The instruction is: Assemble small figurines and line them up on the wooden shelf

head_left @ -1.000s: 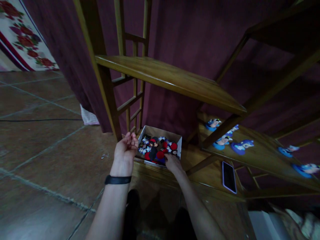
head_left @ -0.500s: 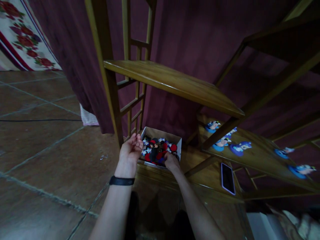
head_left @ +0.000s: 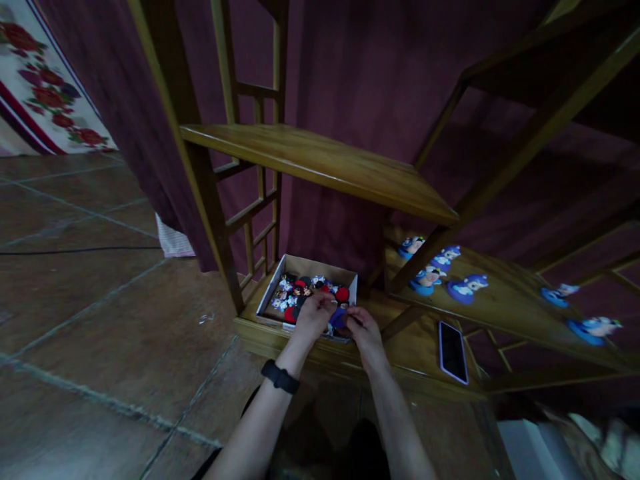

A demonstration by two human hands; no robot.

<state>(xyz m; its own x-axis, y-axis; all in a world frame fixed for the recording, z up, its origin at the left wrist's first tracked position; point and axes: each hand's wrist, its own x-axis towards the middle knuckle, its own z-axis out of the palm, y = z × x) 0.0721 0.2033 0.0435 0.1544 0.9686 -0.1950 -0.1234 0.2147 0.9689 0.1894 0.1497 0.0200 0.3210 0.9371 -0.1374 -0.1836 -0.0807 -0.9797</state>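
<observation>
A shallow cardboard box [head_left: 320, 269] full of small red, black and blue figures sits on the bottom board of a wooden shelf unit [head_left: 325, 163]. My left hand [head_left: 315, 313], with a black band on its wrist, is over the box's near side, fingers curled down among the figures. My right hand [head_left: 363, 328] is beside it at the box's near right corner, fingers pinched on a small blue figure [head_left: 341, 318]. The two hands nearly touch.
Blue figures [head_left: 467, 288] stand in a row on the slanted middle shelf at right. A phone [head_left: 453, 342] lies flat on the bottom board right of the box. Dark red curtain hangs behind; tiled floor lies to the left, with a thin cable across it.
My left hand moved from the box's left rim to the near side, into the figures. My right hand shifted slightly right and now pinches a blue figure. The view shifted a little.
</observation>
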